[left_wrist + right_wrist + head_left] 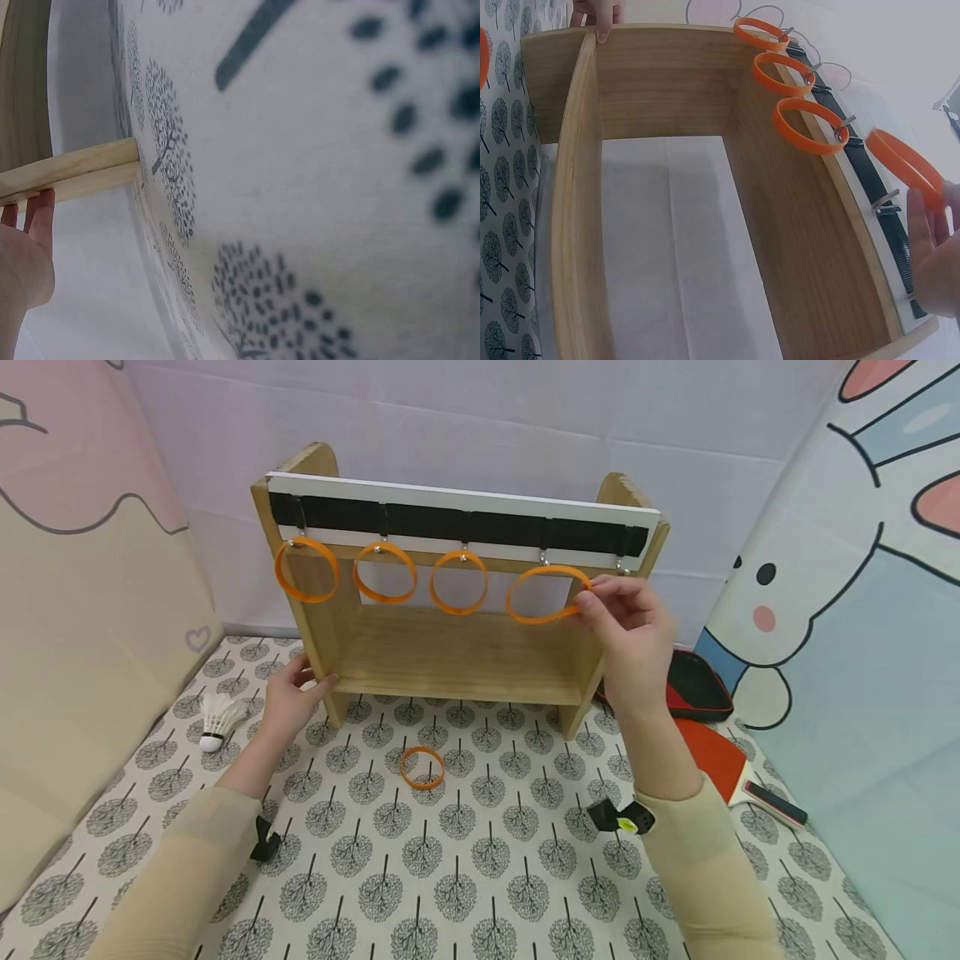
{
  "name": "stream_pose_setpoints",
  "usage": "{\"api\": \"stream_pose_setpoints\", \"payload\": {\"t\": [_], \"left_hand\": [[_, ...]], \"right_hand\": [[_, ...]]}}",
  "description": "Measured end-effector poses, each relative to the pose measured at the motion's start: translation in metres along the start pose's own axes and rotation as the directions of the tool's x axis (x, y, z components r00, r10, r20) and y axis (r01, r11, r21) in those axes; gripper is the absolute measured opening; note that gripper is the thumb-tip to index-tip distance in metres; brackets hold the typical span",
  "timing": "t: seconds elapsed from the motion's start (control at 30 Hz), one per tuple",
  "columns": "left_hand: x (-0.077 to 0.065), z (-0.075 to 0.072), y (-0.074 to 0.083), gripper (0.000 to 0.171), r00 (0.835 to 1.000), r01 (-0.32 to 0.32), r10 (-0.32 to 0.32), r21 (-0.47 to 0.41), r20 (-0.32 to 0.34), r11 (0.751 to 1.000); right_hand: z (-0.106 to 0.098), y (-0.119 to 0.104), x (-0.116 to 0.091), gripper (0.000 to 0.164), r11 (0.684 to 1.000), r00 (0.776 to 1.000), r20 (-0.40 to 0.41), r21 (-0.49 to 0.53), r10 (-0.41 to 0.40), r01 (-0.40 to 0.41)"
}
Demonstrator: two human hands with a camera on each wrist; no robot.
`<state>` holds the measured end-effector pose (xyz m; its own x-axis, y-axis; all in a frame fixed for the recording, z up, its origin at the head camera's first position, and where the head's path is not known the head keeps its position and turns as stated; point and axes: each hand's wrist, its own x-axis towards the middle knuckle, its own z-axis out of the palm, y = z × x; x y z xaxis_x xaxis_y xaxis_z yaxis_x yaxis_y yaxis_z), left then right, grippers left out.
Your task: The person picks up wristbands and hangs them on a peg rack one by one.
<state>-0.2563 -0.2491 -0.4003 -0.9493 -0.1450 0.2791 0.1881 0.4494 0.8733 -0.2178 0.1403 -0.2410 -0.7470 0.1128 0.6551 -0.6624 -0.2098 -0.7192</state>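
Observation:
My right hand (633, 627) pinches an orange wristband (540, 620) at its right edge, between thumb and fingers. The band's top lies close under the second hook from the right (544, 558); in the right wrist view this hook (886, 200) shows beside the band. Three more orange bands (459, 608) hang from hooks on the black strip (502, 527) to the left. Low on the wooden shelf's left side panel (303, 627), my left hand (288, 697) holds the edge, thumb in front. The left wrist view shows its fingers (43, 217) against the wood.
Another orange band (422, 785) lies on the tree-patterned cloth before the shelf. A shuttlecock (219, 720) is at the left. To the right lie a red paddle (708, 756) and a black-and-red case (697, 685). The rightmost hook (621, 565) holds no band.

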Motion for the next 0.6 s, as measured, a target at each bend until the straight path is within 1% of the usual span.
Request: {"api": "stream_pose_setpoints", "payload": {"t": [0.13, 0.2, 0.27, 0.4, 0.47, 0.53, 0.6], "left_hand": [[-0.008, -0.001, 0.017, 0.054, 1.000, -0.007, 0.007, 0.000, 0.003, 1.000], [-0.009, -0.001, 0.020, 0.053, 1.000, -0.010, 0.010, -0.002, 0.008, 1.000], [-0.010, -0.001, 0.020, 0.053, 1.000, -0.012, 0.012, -0.002, 0.012, 1.000], [-0.005, 0.000, 0.011, 0.054, 1.000, -0.010, 0.010, -0.006, 0.012, 1.000], [-0.001, 0.001, 0.001, 0.055, 1.000, -0.008, 0.008, -0.011, 0.012, 1.000], [0.003, 0.002, -0.008, 0.056, 1.000, -0.004, 0.004, -0.013, 0.010, 1.000], [0.006, 0.002, -0.016, 0.057, 1.000, -0.002, 0.002, -0.017, 0.008, 1.000]], "right_hand": [[0.004, 0.005, 0.003, 0.011, 0.998, 0.997, -0.070, 0.059, -0.020, 0.024], [0.005, 0.007, 0.004, 0.013, 0.996, 0.995, -0.099, 0.082, -0.019, 0.027], [0.006, 0.011, 0.005, 0.014, 0.997, 0.992, -0.120, 0.069, -0.028, 0.036], [0.005, 0.019, 0.005, 0.014, 0.998, 0.986, -0.166, 0.065, -0.002, 0.013], [0.004, 0.024, 0.005, 0.014, 0.997, 0.982, -0.188, 0.074, 0.027, -0.013], [0.002, 0.030, 0.004, 0.013, 0.993, 0.977, -0.204, 0.109, 0.063, -0.042], [0.000, 0.036, 0.003, 0.012, 0.992, 0.975, -0.206, 0.106, 0.085, -0.064]]}}
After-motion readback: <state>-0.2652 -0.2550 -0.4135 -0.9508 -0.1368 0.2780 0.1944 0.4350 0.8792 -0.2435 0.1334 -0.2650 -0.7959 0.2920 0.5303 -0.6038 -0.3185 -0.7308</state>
